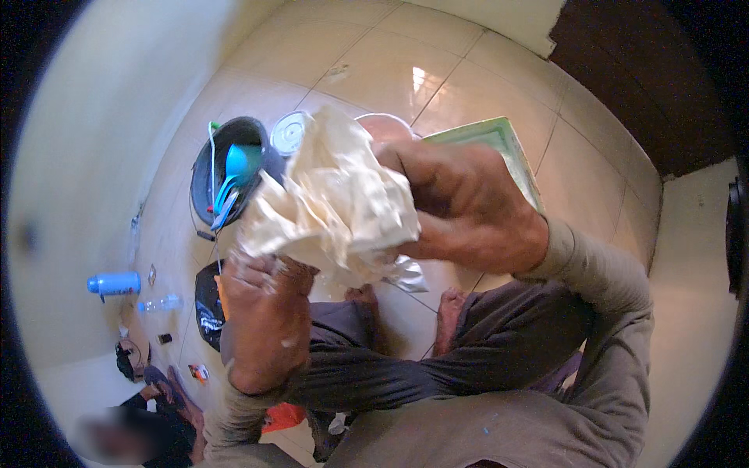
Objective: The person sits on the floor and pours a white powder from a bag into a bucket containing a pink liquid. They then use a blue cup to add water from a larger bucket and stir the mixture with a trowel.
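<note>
A crumpled cream-white sheet (335, 199), plastic or paper, hangs in the air before me over the tiled floor. My left hand (269, 320) is closed on its lower left edge, and whitish smears show on the fingers. On the other side, my right hand (472, 210) grips its right edge, the fingertips partly hidden behind the folds. Below the sheet, between my hands, a shiny silvery piece (409, 274) shows; whether it belongs to the sheet I cannot tell.
Beyond my hands stand a dark bucket (201, 175) holding blue utensils (238, 165), a white round tub (289, 134), a pinkish round container (386, 125) and a green-rimmed tray (511, 148). Leftward are a blue flask (115, 283), a clear bottle (161, 303), a black bag (208, 308) and another person (183, 417).
</note>
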A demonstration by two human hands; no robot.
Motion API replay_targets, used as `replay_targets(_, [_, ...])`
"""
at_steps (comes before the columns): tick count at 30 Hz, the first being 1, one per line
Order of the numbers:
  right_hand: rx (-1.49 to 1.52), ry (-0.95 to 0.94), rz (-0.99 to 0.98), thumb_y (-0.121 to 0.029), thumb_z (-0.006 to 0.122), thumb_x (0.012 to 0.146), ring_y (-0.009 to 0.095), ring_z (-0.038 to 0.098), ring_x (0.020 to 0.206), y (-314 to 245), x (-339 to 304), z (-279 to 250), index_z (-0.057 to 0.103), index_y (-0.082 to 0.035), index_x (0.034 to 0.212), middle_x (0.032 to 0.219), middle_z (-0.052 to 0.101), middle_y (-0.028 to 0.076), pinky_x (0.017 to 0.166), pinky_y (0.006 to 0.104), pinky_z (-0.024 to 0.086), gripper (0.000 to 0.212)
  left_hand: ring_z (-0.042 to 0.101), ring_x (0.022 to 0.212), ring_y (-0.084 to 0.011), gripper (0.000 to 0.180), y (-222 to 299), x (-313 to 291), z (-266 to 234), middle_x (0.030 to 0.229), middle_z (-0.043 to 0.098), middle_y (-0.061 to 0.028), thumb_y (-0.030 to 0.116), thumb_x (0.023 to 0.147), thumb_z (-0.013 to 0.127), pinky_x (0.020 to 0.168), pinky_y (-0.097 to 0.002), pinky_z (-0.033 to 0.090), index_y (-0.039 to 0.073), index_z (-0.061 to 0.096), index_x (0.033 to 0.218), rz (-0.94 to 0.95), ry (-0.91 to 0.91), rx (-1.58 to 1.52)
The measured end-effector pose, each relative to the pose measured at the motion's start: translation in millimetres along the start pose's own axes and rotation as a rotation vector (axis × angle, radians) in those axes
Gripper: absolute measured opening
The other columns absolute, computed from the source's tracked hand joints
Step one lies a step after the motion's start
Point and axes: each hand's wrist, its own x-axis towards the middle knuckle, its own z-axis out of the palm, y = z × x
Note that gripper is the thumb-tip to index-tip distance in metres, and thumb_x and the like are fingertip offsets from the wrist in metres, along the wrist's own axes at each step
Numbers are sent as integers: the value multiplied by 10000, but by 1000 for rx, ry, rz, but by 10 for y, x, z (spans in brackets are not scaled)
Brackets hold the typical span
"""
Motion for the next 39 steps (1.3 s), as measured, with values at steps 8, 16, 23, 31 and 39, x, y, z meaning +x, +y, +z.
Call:
replay_targets(8, [113, -69, -57, -140, 590, 825, 75, 532, 654, 224, 665, 560, 599, 32, 875, 708, 597, 49, 573, 238, 438, 179, 604, 926, -151, 275, -444, -31, -461, 1068, 619, -104, 117, 915, 573, 792, -278, 479, -34, 531, 1142, -383, 86, -866])
replay_targets(16, [-160, -170, 19, -147, 625, 839, 119, 571, 777, 1543, 926, 967, 569, 32, 1006, 836, 613, 74, 706, 282, 479, 251, 565, 1024, -158, 336, -1888, -496, 300, 1136, 586, -92, 59, 899, 570, 870, -286, 467, -18, 490, 1215, -422, 269, -929])
replay_targets(23, [-281, -33, 166, -216, 632, 827, 190, 569, 706, 2223, 811, 1252, 538, 31, 935, 800, 605, 172, 658, 354, 467, 285, 557, 984, -129, 236, -2162, -721, 794, 1071, 585, -84, 8, 926, 493, 826, -243, 466, -17, 499, 1161, -465, 474, -866])
replay_targets(31, [-160, -91, 222, -227, 645, 800, 179, 516, 761, 2742, 618, 1335, 537, 14, 901, 805, 550, 104, 695, 339, 438, 284, 521, 947, -140, 163, -2234, -964, 1138, 1011, 563, -82, 2, 925, 477, 826, -266, 438, -32, 488, 1084, -605, 429, -721])
replay_targets(39, [-97, 55, 361, -131, 629, 790, 203, 559, 792, 3579, 201, 1622, 564, -12, 962, 843, 601, 128, 751, 344, 459, 219, 522, 858, -154, 174, -2482, -1286, 1776, 937, 568, -94, 53, 903, 506, 780, -289, 434, -36, 496, 1052, -707, 378, -458])
